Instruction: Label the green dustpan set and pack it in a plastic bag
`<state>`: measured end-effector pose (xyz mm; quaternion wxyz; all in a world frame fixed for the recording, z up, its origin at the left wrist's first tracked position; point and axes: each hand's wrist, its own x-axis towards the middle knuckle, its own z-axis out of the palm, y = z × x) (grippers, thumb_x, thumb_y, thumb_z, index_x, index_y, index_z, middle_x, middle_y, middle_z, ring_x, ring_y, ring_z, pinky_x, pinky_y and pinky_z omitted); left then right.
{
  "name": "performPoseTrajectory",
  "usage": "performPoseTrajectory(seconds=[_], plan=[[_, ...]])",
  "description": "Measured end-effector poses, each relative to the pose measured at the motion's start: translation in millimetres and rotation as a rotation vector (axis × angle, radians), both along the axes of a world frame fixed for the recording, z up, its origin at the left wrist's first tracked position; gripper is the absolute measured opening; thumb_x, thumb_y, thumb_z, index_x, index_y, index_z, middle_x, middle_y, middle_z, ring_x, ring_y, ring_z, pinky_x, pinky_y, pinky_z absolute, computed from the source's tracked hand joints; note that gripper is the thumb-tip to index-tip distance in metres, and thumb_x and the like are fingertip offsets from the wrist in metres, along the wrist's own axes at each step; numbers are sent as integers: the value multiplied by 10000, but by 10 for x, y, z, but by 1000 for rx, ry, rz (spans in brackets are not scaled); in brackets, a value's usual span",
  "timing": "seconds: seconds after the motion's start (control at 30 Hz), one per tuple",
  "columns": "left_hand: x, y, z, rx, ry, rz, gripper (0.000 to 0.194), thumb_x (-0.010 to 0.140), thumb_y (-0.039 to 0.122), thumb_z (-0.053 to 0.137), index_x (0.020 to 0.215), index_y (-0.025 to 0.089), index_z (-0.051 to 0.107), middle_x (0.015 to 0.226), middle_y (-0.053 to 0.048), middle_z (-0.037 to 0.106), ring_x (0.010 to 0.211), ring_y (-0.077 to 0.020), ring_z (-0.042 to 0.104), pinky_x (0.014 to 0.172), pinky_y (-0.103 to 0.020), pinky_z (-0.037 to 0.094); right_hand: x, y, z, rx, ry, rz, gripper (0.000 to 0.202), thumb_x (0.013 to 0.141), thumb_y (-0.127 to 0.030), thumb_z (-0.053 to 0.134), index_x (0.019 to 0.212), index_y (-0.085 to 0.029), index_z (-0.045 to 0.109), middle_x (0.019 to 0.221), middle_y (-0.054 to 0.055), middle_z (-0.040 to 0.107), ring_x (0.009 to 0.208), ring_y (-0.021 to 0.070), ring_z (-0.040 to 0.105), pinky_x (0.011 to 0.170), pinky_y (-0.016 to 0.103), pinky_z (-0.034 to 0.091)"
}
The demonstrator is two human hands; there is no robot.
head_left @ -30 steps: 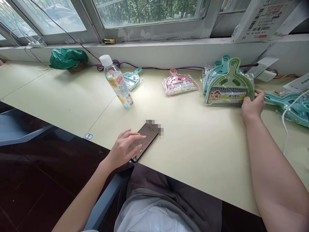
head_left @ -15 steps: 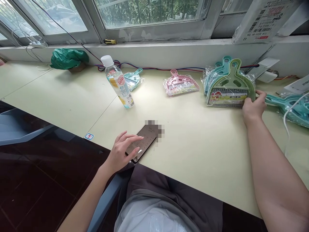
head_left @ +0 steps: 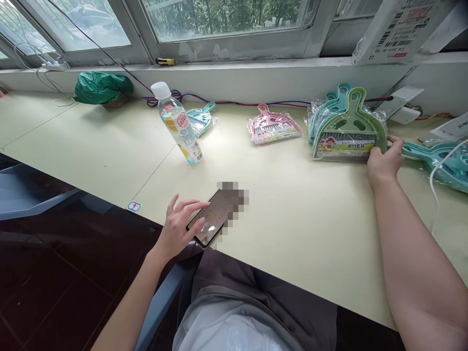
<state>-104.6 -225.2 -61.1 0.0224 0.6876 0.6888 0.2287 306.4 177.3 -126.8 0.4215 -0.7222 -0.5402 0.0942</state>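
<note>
A smartphone (head_left: 212, 217) lies on the table by its front edge, its far end blurred out. Over its near left side is my left hand (head_left: 179, 224), fingers spread and fingertips at the screen. At the right, my right hand (head_left: 385, 158) grips the lower right corner of a green dustpan and brush set (head_left: 351, 126) in clear wrap. Its printed label faces me. Behind it stand blue-green dustpan sets (head_left: 318, 117), partly hidden. More blue-green dustpan sets (head_left: 444, 158) lie just right of that hand.
A tilted-looking bottle (head_left: 179, 124) stands left of centre. Beyond it lie a small blue dustpan set (head_left: 201, 119) and a pink one (head_left: 274, 126). A green plastic bag (head_left: 102, 87), cables (head_left: 241, 103) and a screwdriver (head_left: 165, 62) are near the window. A white cord (head_left: 433, 195) hangs at right.
My left hand has drawn back slightly to the left, its fingers lifting a little from the middle of the phone screen. My right hand and the green set have not moved.
</note>
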Motion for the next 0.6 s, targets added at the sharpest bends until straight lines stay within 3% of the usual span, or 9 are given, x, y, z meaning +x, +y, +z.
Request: performPoseTrajectory(seconds=[0.13,0.6], plan=[[-35,-31,-18,82,-12,41,318,931,299,436,1233,273,530,1219,-10,646,1185,-179,554,1197,-500,153,10,18,-17,-3,-6,-4,525,759,-87,488,1267,-216,520,999,76,628,904,232,569,899,412,446],[113,-52,51,5,-30,-114,344,908,258,482,1251,277,504,1212,15,659,1188,-178,547,1203,-484,147,15,19,-31,27,9,5,527,756,-65,490,1259,-220,528,955,62,603,844,206,540,866,393,438]])
